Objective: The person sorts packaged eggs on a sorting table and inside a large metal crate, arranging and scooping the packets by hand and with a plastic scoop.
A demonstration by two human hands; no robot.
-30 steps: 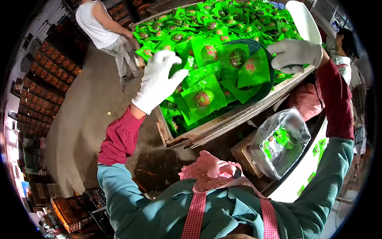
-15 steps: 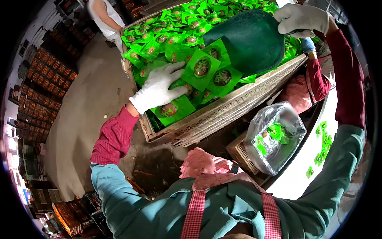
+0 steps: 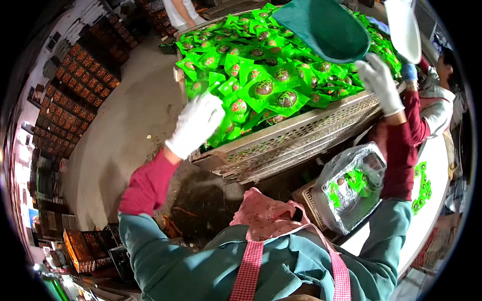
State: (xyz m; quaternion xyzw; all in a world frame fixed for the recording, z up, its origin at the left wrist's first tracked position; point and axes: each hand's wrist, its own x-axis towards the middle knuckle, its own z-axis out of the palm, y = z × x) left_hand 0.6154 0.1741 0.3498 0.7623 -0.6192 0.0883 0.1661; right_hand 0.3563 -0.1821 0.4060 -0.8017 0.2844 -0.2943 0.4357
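Bulging near the cloth-gloved left hand (image 3: 197, 124) — shiny green packets (image 3: 263, 88).

On your left, stacked crates (image 3: 68, 90) flank the floor (image 3: 113, 135); ahead, a person in white (image 3: 179, 14) is partly visible; on your right, a second person (image 3: 439, 113) is near a white table (image 3: 433, 226)

White gloves (image 3: 187, 138) on my left hand (image 3: 197, 123) and right hand (image 3: 380, 83); maroon lower sleeves (image 3: 149, 186) below teal upper sleeves (image 3: 145, 241); teal top (image 3: 296, 263), creased across my chest; pink apron bib (image 3: 263, 215), darkly speckled, pale edging along one side; two shoulder straps (image 3: 247, 271), small red-and-white check
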